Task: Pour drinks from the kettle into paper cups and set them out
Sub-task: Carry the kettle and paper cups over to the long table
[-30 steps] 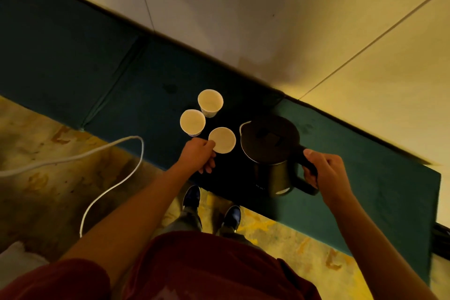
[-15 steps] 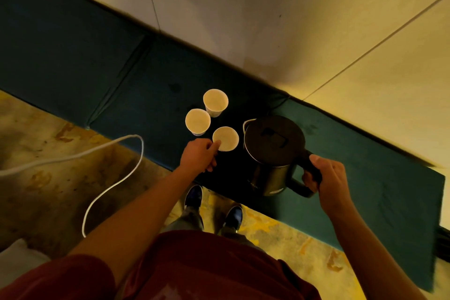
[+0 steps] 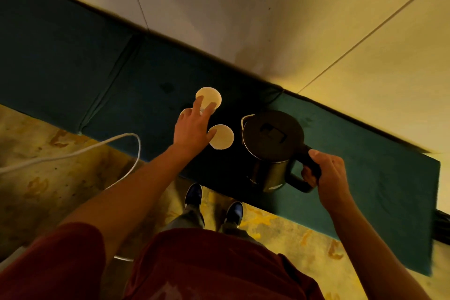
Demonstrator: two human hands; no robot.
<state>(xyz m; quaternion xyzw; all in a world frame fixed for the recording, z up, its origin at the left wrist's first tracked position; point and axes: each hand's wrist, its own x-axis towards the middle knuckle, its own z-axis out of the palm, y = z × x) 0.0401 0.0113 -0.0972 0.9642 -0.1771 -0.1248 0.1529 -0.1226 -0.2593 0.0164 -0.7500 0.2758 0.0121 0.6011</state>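
Left hand (image 3: 192, 126) at frame centre, fingers spread, stretched over paper cups; fingertips overlap far cup (image 3: 209, 97), contact unclear. Middle cup (image 3: 184, 112) mostly hidden under hand. Near cup (image 3: 222, 137) just beside thumb. Right hand (image 3: 328, 173) right of centre, curled round handle of black kettle (image 3: 272, 143), lid closed. All on dark teal bench (image 3: 365, 153). White cable (image 3: 73, 153) on floor, lower left.
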